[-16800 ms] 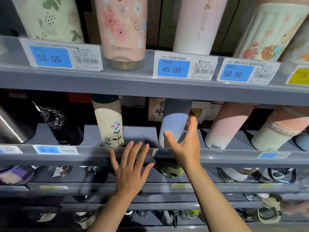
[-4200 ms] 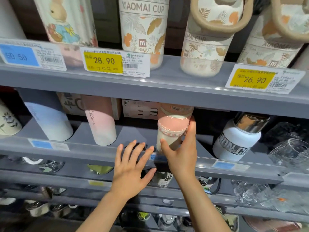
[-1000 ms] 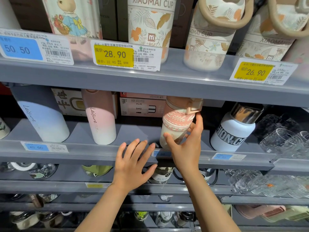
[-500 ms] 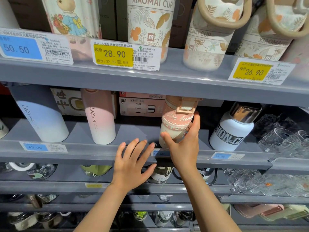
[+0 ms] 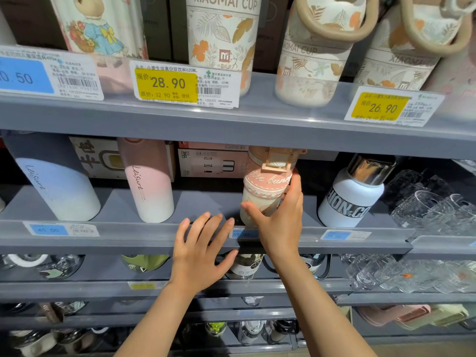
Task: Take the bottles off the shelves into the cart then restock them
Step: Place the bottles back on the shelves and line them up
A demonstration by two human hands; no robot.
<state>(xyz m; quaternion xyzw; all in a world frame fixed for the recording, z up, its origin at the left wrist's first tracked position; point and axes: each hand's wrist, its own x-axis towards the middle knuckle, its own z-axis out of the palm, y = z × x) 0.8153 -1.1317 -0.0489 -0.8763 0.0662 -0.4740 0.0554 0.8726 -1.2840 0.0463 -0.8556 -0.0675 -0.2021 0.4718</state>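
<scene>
A pink and cream bottle (image 5: pixel 262 186) with a clasp lid stands on the middle grey shelf (image 5: pixel 144 237). My right hand (image 5: pixel 279 220) grips its lower half, thumb on the left, fingers round the right side. My left hand (image 5: pixel 199 249) rests flat, fingers spread, against the shelf's front rail just left of it. On the same shelf stand a blue-white Leisure bottle (image 5: pixel 55 186), a pink-white Leisure bottle (image 5: pixel 149 184) and a white bottle with a chrome cap (image 5: pixel 354 193).
The upper shelf (image 5: pixel 257 124) carries patterned Xiaomai cups (image 5: pixel 221 34) and price tags close over the held bottle. Clear glassware (image 5: pixel 427 202) crowds the right. Boxes (image 5: pixel 206 161) stand behind the bottles. Lower shelves hold more bottles and glasses.
The pink bottle has turned in my right hand, its clasp and lettering swinging further to the front. My left hand stays on the rail.
</scene>
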